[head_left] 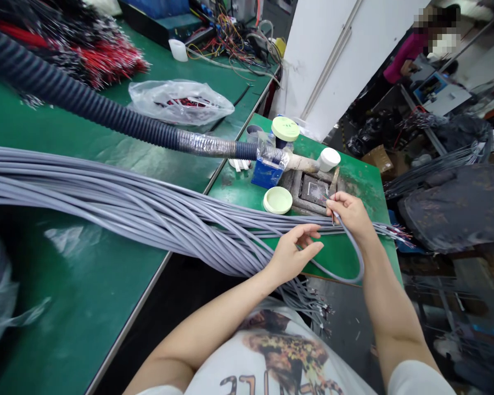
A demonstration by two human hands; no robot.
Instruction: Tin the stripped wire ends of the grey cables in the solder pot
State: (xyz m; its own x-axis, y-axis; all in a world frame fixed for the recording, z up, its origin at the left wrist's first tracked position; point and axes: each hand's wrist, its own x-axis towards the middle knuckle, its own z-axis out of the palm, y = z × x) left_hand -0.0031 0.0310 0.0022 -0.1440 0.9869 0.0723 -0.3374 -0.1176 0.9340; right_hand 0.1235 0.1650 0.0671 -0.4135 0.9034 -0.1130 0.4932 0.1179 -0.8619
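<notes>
My right hand (348,214) pinches the stripped end of a grey cable (359,258), whose thin wires stick out from the fingertips. The cable loops down from that hand and back left under the bundle. Just beyond the fingers lies a solder pot (315,190) with a shiny patch of metal in its dark frame. My left hand (294,253) is open, fingers apart and slightly curled, over the edge of the thick bundle of grey cables (181,219). Whether it touches a cable is unclear. Stripped cable ends (395,233) fan out past my right wrist.
A ribbed hose (140,129) crosses to the pot, above a blue box (267,171). Nearby are an open pale tub (278,201), a yellow-lidded jar (285,129) and a white jar (328,159). A plastic bag (181,103) lies farther left. Another person (407,57) works at back right.
</notes>
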